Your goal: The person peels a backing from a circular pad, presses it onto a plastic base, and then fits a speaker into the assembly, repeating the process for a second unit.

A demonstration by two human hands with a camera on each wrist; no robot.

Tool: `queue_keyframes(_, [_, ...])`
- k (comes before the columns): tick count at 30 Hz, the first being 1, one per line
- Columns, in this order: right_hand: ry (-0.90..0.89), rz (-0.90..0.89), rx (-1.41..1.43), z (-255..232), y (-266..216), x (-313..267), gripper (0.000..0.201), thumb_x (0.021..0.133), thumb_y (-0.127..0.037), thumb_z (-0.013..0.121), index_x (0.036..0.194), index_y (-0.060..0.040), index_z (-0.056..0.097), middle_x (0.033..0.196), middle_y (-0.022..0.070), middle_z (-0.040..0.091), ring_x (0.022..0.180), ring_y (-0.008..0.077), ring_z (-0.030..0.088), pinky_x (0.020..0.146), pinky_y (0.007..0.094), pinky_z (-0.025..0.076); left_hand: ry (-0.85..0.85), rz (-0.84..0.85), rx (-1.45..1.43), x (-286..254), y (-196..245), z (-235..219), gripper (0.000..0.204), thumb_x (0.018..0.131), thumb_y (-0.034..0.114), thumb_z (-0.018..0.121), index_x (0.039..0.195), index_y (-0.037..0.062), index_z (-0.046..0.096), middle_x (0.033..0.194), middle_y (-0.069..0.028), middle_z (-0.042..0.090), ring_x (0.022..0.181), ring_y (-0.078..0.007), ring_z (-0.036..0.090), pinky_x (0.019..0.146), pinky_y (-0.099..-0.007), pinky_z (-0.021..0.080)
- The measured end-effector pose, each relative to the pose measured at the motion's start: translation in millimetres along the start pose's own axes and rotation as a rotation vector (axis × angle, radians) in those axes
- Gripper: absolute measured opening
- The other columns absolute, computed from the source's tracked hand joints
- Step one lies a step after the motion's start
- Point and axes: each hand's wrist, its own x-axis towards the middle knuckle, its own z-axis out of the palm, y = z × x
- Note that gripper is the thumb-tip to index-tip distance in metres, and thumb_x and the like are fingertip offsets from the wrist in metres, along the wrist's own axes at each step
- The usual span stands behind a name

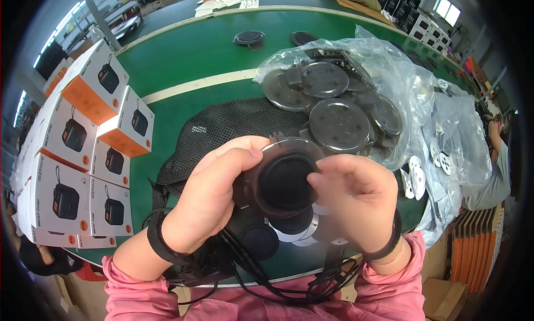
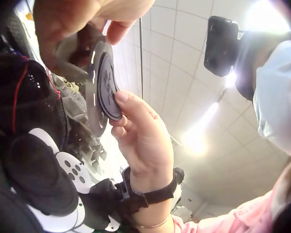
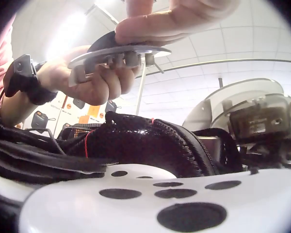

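Above the table my left hand (image 1: 208,190) grips a translucent smoky plastic disc (image 1: 303,147) by its edge. Short posts stick out from the disc's underside in the right wrist view. On its face lies a round black pad (image 1: 285,183). With thumb and fingers my right hand (image 1: 359,196) pinches the pad's right edge. In the left wrist view the pad (image 2: 107,90) is bent, one side standing off the disc. Below the hands sit loose black pads (image 1: 260,241) and white discs with holes (image 2: 73,170).
Ahead, a clear plastic bag (image 1: 389,59) holds several more translucent discs (image 1: 340,125). A black mesh bag (image 1: 233,126) lies behind my hands. Boxed speakers (image 1: 64,193) are stacked at left. Black cables (image 1: 250,265) run along the front edge; more white discs (image 1: 414,179) lie at right.
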Motion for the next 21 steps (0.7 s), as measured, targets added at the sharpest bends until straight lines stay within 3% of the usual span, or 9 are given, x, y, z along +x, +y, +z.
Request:
queue_keyframes(3, [-0.03, -0.116, -0.131, -2, -1, 3, 0.016, 0.068, 0.002, 0.068, 0.083, 0.0009, 0.06, 0.067, 0.0057, 0.058, 0.054, 0.0064, 0.055, 0.049, 0.0185, 0.042, 0.012, -0.037, 0.002, -2, 1, 3, 0.032, 0.082, 0.017, 0.04, 0.102, -0.0054, 0.051, 0.098, -0.0116, 0.057, 0.088, -0.0164, 0.055, 0.081, -0.0272, 0.042])
queue_keyframes(5, [-0.028, -0.334, -0.343, -3, -3, 5, 0.013, 0.067, 0.001, 0.069, 0.077, 0.0004, 0.06, 0.066, 0.0036, 0.054, 0.051, 0.005, 0.049, 0.045, 0.0181, 0.038, 0.013, -0.028, 0.017, -3, 3, 6, 0.034, 0.083, 0.016, 0.039, 0.105, -0.0067, 0.05, 0.1, -0.0126, 0.057, 0.089, -0.0169, 0.055, 0.081, -0.0276, 0.042])
queue_keyframes(9, [0.0, -0.534, -0.459, -7, 7, 10, 0.019, 0.065, 0.001, 0.07, 0.079, -0.0011, 0.057, 0.07, 0.0014, 0.047, 0.052, 0.0036, 0.042, 0.045, 0.0174, 0.034, 0.032, -0.036, 0.001, -5, 5, 7, 0.034, 0.083, 0.016, 0.04, 0.106, -0.0064, 0.049, 0.101, -0.0124, 0.057, 0.09, -0.0173, 0.055, 0.081, -0.0276, 0.042])
queue_keyframes(12, [0.041, -0.107, 0.038, -2, 13, 7, 0.035, 0.071, -0.001, 0.068, 0.097, -0.0031, 0.046, 0.081, -0.0011, 0.043, 0.058, -0.0005, 0.039, 0.048, 0.0132, 0.031, 0.057, -0.061, -0.044, -2, 9, 4, 0.034, 0.084, 0.017, 0.041, 0.108, -0.0055, 0.05, 0.103, -0.0115, 0.057, 0.091, -0.0179, 0.055, 0.081, -0.0283, 0.043])
queue_keyframes(13, [0.047, -0.112, 0.04, 0, 10, 7, 0.035, 0.071, -0.001, 0.068, 0.097, -0.0031, 0.046, 0.081, -0.0011, 0.043, 0.058, -0.0005, 0.039, 0.048, 0.0132, 0.031, 0.06, -0.04, -0.034, 2, 10, 0, 0.033, 0.085, 0.017, 0.041, 0.108, -0.0053, 0.05, 0.103, -0.0112, 0.057, 0.092, -0.0179, 0.055, 0.082, -0.0287, 0.043])
queue_keyframes(15, [0.132, -0.071, 0.398, 3, 3, 8, 0.029, 0.076, -0.002, 0.063, 0.099, -0.0026, 0.045, 0.08, -0.0017, 0.044, 0.058, -0.0016, 0.039, 0.049, 0.0119, 0.031, 0.106, 0.071, -0.042, 14, 18, -7, 0.026, 0.086, 0.012, 0.044, 0.103, -0.0045, 0.053, 0.097, -0.01, 0.058, 0.088, -0.0156, 0.056, 0.077, -0.027, 0.046])
queue_keyframes(17, [0.073, -0.096, 0.403, 0, 4, 7, 0.023, 0.079, -0.002, 0.058, 0.099, -0.0022, 0.046, 0.079, -0.0022, 0.046, 0.059, -0.0013, 0.041, 0.051, 0.0123, 0.033, 0.181, 0.184, -0.035, 36, 32, -20, 0.024, 0.085, 0.014, 0.047, 0.101, -0.0029, 0.054, 0.094, -0.0096, 0.058, 0.085, -0.0157, 0.056, 0.075, -0.0289, 0.047])
queue_keyframes(21, [-0.049, 0.033, 0.351, -2, 3, 5, 0.017, 0.082, -0.002, 0.054, 0.098, -0.0015, 0.049, 0.078, -0.0034, 0.051, 0.064, -0.0005, 0.044, 0.056, 0.0137, 0.036, 0.392, 0.155, 0.114, 99, 62, -95, 0.022, 0.085, 0.02, 0.049, 0.099, 0.0029, 0.055, 0.092, -0.005, 0.059, 0.082, -0.0156, 0.057, 0.071, -0.0285, 0.048])
